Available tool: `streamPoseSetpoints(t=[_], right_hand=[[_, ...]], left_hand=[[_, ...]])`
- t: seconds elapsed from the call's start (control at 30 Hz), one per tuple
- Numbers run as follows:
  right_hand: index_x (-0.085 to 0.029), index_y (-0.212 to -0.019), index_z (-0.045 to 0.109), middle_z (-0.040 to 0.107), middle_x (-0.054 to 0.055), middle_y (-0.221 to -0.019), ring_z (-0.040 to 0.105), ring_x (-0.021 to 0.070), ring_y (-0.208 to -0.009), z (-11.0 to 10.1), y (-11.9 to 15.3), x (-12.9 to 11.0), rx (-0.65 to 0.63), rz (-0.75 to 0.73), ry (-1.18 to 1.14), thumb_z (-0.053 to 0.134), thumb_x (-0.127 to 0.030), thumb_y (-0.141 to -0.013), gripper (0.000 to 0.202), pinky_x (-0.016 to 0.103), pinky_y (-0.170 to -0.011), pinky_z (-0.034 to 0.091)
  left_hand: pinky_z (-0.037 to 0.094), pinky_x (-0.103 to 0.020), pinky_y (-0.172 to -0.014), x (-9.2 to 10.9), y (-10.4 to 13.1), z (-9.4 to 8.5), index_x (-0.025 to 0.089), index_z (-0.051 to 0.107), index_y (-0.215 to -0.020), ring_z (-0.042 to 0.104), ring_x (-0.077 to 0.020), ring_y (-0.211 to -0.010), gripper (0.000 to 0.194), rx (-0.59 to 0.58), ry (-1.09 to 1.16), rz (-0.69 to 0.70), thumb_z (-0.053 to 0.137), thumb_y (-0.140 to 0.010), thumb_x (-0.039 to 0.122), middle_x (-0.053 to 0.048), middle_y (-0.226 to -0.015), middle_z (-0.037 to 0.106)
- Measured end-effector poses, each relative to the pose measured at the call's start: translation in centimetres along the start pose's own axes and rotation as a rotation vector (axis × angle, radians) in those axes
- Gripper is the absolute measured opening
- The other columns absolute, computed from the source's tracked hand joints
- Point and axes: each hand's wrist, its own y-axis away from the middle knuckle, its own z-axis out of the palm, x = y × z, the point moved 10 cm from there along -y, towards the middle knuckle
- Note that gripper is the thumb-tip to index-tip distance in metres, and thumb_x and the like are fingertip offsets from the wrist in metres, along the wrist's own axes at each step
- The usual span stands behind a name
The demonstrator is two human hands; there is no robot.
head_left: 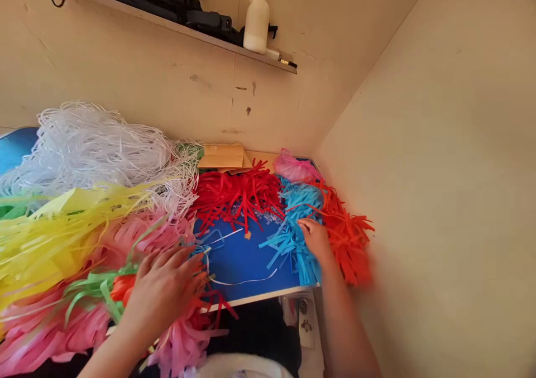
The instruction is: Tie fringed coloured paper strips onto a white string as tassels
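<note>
My left hand [170, 283] lies palm down with its fingers apart on the pink [134, 235] and green strips at the left of the blue board [243, 261]. My right hand [316, 241] is over the light blue fringed strips [293, 238], its fingers bent together at the fringe; whether a strip is between them is too small to tell. Orange fringe [349, 244] hangs just right of that hand. Red fringe [240, 194] lies across the back of the board. Between the hands, a thin white strip [247, 281] curves over the blue surface.
White stringy strands [100, 149] and yellow strips [54, 238] are heaped at the left. A brown paper piece [221, 156] and a pink plastic bundle [295, 167] sit near the wall. A white bottle [257, 23] stands on the shelf [167, 23] above. The right wall is close to my right arm.
</note>
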Motion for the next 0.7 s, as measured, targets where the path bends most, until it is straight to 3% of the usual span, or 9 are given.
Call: streamPoseSetpoints(t=[0.07, 0.2, 0.37, 0.57, 0.63, 0.7], right_hand=[[-0.016, -0.105, 0.072, 0.070, 0.013, -0.111, 0.062, 0.0246, -0.105, 0.9, -2.1, 1.7, -0.038, 0.010, 0.116, 0.047, -0.017, -0.089, 0.030, 0.036, -0.092, 0.046], [-0.020, -0.109, 0.072, 0.066, 0.012, -0.121, 0.057, 0.0282, -0.110, 1.8, -3.3, 3.2, -0.095, -0.012, 0.307, 0.054, -0.017, -0.087, 0.028, 0.038, -0.092, 0.042], [-0.021, -0.096, 0.074, 0.071, 0.009, -0.105, 0.057, 0.0260, -0.106, 2.5, -3.5, 3.2, -0.148, -0.073, 0.433, 0.043, -0.026, -0.096, 0.031, 0.037, -0.093, 0.038], [-0.022, -0.125, 0.063, 0.056, 0.011, -0.137, 0.059, 0.0240, -0.108, 2.8, -4.9, 3.4, -0.176, -0.117, 0.501, 0.041, -0.021, -0.095, 0.037, 0.035, -0.090, 0.041], [-0.024, -0.129, 0.061, 0.055, 0.010, -0.138, 0.059, 0.0247, -0.110, 2.9, -5.5, 3.5, -0.190, -0.136, 0.503, 0.045, -0.019, -0.092, 0.040, 0.035, -0.090, 0.041], [-0.026, -0.120, 0.067, 0.064, 0.008, -0.128, 0.060, 0.0240, -0.107, 3.0, -6.0, 3.7, -0.202, -0.157, 0.485, 0.050, -0.019, -0.091, 0.035, 0.033, -0.089, 0.042]], left_hand=[[0.033, -0.055, -0.104, 0.7, 0.3, 2.2, 0.027, 0.070, -0.114, 0.056, -0.0350, -0.119, 0.041, -0.083, 0.040, 0.007, 0.057, -0.082, 0.048, -0.010, -0.123, 0.068], [0.027, -0.060, -0.108, -0.7, 1.5, 4.8, 0.024, 0.072, -0.111, 0.055, -0.0387, -0.120, 0.040, -0.147, 0.049, -0.023, 0.057, -0.082, 0.047, -0.014, -0.122, 0.068], [0.031, -0.060, -0.105, -1.6, 1.9, 4.7, 0.021, 0.071, -0.113, 0.053, -0.0406, -0.123, 0.045, -0.157, 0.028, -0.016, 0.054, -0.084, 0.051, -0.014, -0.123, 0.068], [0.031, -0.060, -0.105, -1.1, 1.6, 4.3, 0.025, 0.071, -0.115, 0.056, -0.0387, -0.120, 0.043, -0.156, 0.078, -0.031, 0.055, -0.084, 0.049, -0.013, -0.124, 0.068], [0.032, -0.059, -0.105, -1.1, 1.6, 4.2, 0.027, 0.071, -0.114, 0.056, -0.0378, -0.120, 0.040, -0.153, 0.105, -0.045, 0.056, -0.083, 0.049, -0.012, -0.123, 0.068], [0.033, -0.059, -0.105, -1.1, 1.6, 4.3, 0.027, 0.070, -0.115, 0.056, -0.0375, -0.121, 0.041, -0.164, 0.113, -0.053, 0.056, -0.083, 0.048, -0.011, -0.125, 0.067]])
